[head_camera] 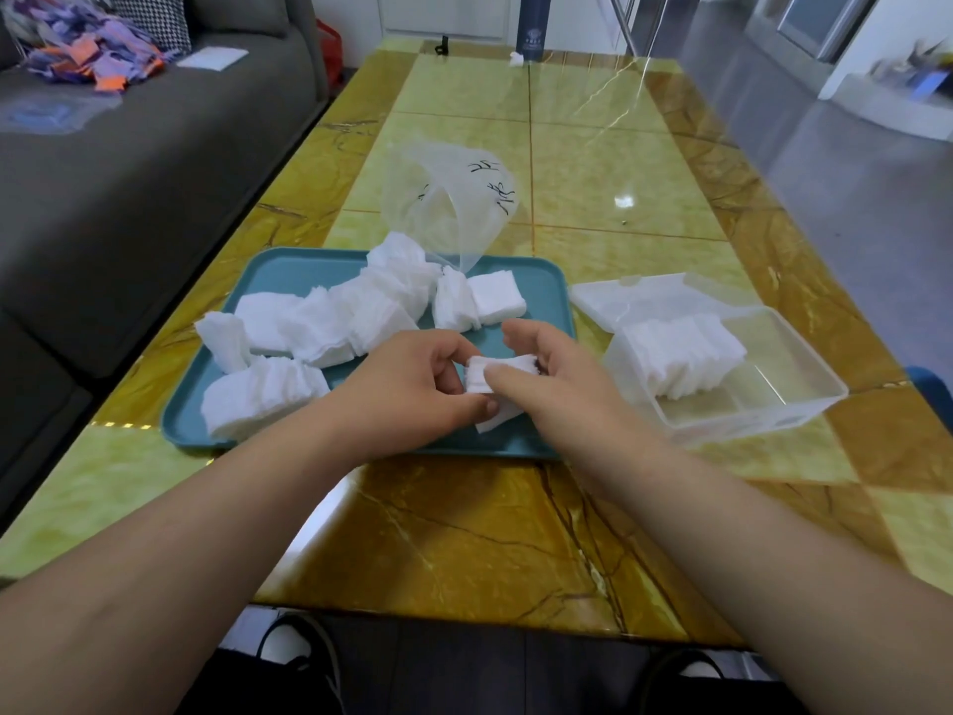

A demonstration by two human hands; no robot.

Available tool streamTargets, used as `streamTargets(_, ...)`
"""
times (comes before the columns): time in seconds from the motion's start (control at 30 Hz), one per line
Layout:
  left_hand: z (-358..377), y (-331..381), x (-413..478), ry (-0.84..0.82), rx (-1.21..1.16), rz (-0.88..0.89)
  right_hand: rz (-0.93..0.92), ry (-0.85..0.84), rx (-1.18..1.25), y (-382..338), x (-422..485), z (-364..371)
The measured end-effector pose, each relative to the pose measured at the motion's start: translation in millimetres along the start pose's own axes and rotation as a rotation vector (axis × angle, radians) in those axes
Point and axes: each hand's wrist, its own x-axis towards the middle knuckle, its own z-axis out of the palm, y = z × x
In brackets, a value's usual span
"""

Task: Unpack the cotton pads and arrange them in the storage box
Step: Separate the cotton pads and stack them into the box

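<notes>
Over the yellow desk (464, 534), left hand (412, 384) and right hand (559, 379) both grip one pad stack (497, 374), the storage box (794, 384) lying just rightward.

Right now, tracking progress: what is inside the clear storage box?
A stack of cotton pads fills the left end of the storage box; the rest looks bare. Lower pads are hidden.

Bright even light; white glare on the glossy yellow marble table (593, 162) beyond the left hand (412, 389) and right hand (557, 384); corners blurred, bowed
</notes>
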Motion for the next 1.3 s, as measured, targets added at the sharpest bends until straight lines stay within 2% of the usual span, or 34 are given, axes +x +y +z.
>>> streamTargets(0.1, 1, 1, 0, -0.005, -0.008, -0.001, -0.012, 0.081, -0.022, -1, 1, 7)
streamTargets(0.33, 5, 4, -1, -0.036, -0.067, -0.033, -0.009, 0.147, 0.029, -3, 6, 17)
streamTargets(0.6, 7, 4, 2, 0.067, 0.012, -0.022, 0.053, 0.059, 0.175, -7, 8, 12)
streamTargets(0.67, 4, 10, 2, 0.115, -0.052, -0.021, -0.003, 0.021, 0.164, -9, 4, -2)
streamTargets(0.73, 2, 14, 2, 0.159, -0.137, -0.027, -0.088, -0.038, 0.055, -12, -2, -17)
streamTargets(0.8, 3, 22, -1, 0.166, -0.223, -0.042, -0.140, -0.026, -0.029, -13, -8, -31)
streamTargets(1.0, 27, 65, 2, 0.075, -0.409, 0.053, -0.154, 0.031, 0.098, -12, -18, -84)
streamTargets(1.07, 39, 80, 9, 0.073, -0.451, 0.078, -0.127, 0.091, 0.131, -10, -19, -98)
streamTargets(1.17, 56, 102, 26, 0.094, -0.414, 0.066, -0.093, 0.281, 0.200, -9, -22, -124)
streamTargets(1.23, 66, 109, 38, 0.158, -0.286, 0.079, -0.083, 0.431, 0.158, -9, -23, -141)
streamTargets(1.3, 77, 118, 49, 0.205, -0.084, 0.102, -0.089, 0.560, -0.025, -6, -26, -162)
